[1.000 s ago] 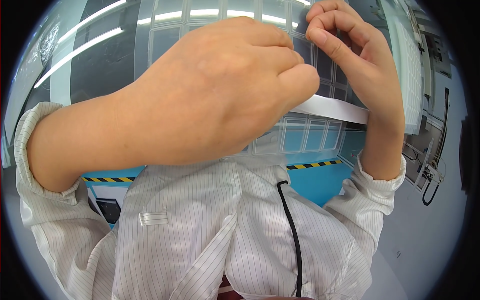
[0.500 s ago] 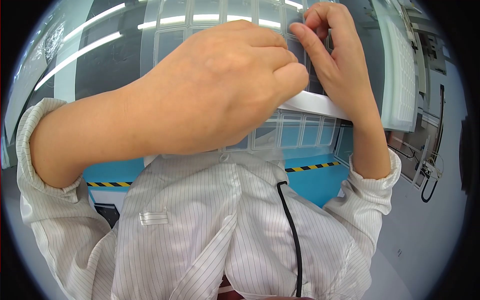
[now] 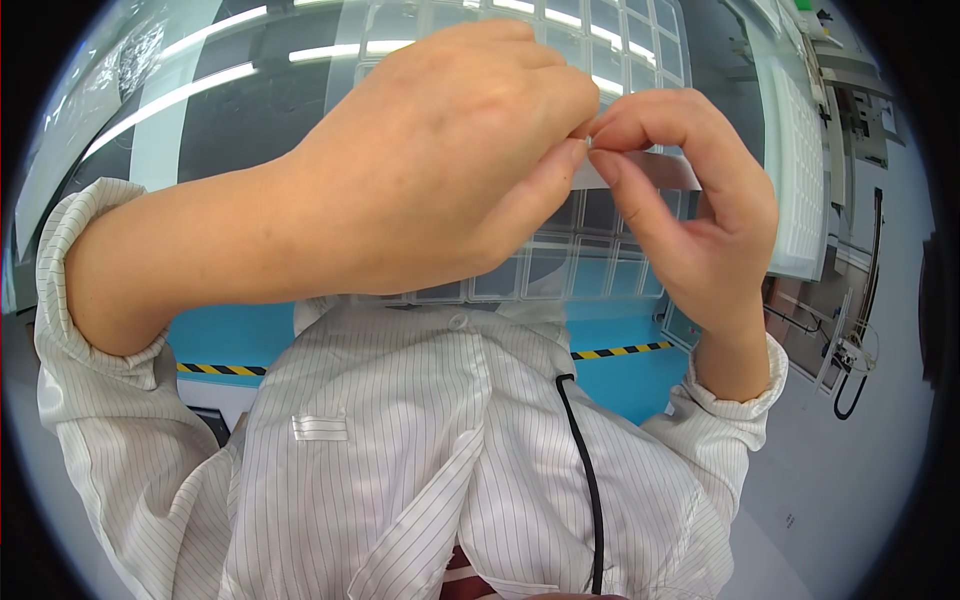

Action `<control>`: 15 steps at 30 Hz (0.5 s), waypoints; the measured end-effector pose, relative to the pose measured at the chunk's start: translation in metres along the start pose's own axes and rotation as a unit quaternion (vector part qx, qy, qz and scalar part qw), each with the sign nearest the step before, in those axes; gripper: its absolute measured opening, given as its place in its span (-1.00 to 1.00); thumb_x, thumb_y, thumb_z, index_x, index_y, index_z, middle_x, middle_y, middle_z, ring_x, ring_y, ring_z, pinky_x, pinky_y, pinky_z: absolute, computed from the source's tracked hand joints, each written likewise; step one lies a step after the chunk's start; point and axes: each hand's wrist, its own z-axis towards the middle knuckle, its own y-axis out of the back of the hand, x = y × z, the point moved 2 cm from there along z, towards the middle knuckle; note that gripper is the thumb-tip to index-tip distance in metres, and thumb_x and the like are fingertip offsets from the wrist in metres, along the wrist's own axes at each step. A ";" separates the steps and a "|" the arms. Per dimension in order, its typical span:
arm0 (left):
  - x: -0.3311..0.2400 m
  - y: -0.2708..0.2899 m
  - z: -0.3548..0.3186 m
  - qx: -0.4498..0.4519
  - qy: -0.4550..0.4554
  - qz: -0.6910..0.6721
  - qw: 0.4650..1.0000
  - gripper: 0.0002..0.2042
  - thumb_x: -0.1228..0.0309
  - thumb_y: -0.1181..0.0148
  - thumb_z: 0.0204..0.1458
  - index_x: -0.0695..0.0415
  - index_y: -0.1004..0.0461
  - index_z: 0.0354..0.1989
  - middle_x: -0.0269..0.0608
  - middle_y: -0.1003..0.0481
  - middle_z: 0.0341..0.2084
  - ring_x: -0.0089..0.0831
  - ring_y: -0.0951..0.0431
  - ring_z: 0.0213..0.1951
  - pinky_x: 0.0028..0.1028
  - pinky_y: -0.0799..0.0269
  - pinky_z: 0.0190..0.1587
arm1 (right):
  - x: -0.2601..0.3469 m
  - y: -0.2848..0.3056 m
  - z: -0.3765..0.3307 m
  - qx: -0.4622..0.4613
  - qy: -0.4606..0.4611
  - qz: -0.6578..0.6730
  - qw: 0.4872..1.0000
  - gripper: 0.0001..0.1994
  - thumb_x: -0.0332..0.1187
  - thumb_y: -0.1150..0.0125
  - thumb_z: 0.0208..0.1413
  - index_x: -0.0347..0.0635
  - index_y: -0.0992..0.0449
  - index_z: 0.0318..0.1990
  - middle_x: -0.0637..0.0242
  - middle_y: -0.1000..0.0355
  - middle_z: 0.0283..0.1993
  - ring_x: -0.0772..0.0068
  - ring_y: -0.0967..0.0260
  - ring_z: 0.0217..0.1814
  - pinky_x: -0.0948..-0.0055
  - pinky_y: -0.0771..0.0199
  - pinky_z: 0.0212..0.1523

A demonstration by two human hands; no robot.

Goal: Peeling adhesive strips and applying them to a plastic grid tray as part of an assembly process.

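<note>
Fingertip work this fine calls for a light pinch and steady wrists, with the white strip held flat and clear of the plastic tray so it does not snag on the compartment walls. The strip is toward 2 o'clock, above the tray. The hands are together at the fingertips: the left hand, knuckles up, at 12 o'clock, the right hand curled at 2. Fingers hide the contact, so I cannot tell what either clamps.
</note>
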 end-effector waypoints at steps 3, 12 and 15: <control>0.002 -0.002 -0.001 -0.007 0.003 -0.031 1.000 -0.92 0.58 -0.20 0.00 0.24 -0.42 -0.36 -0.06 -0.46 -0.44 -0.09 -0.46 -0.33 -0.19 -0.37 -0.22 | 0.003 0.001 0.005 -0.035 0.087 -0.078 0.993 -0.85 -0.70 -0.28 0.02 -0.35 -0.52 -0.24 0.22 -0.52 -0.15 0.44 -0.45 -0.08 0.52 -0.42 -0.02; -0.006 0.000 -0.007 0.036 -0.038 -0.013 0.999 -0.85 0.64 -0.23 -0.08 0.26 -0.45 -0.31 -0.05 -0.54 -0.29 -0.10 -0.55 -0.19 -0.22 -0.49 -0.12 | -0.029 0.029 0.037 0.053 -0.068 0.021 0.996 -0.95 -0.52 -0.24 0.21 -0.33 -0.54 -0.23 0.26 -0.46 0.00 0.64 -0.26 -0.19 0.58 -0.28 -0.13; -0.006 -0.001 -0.006 0.054 -0.039 0.006 0.998 -0.83 0.64 -0.25 -0.12 0.29 -0.46 -0.32 -0.01 -0.59 -0.21 -0.09 -0.61 -0.07 -0.20 -0.56 -0.01 | -0.040 0.023 0.041 0.061 -0.069 0.017 0.996 -0.94 -0.48 -0.27 0.21 -0.28 -0.57 -0.25 0.34 -0.45 -0.01 0.66 -0.23 -0.21 0.60 -0.26 -0.15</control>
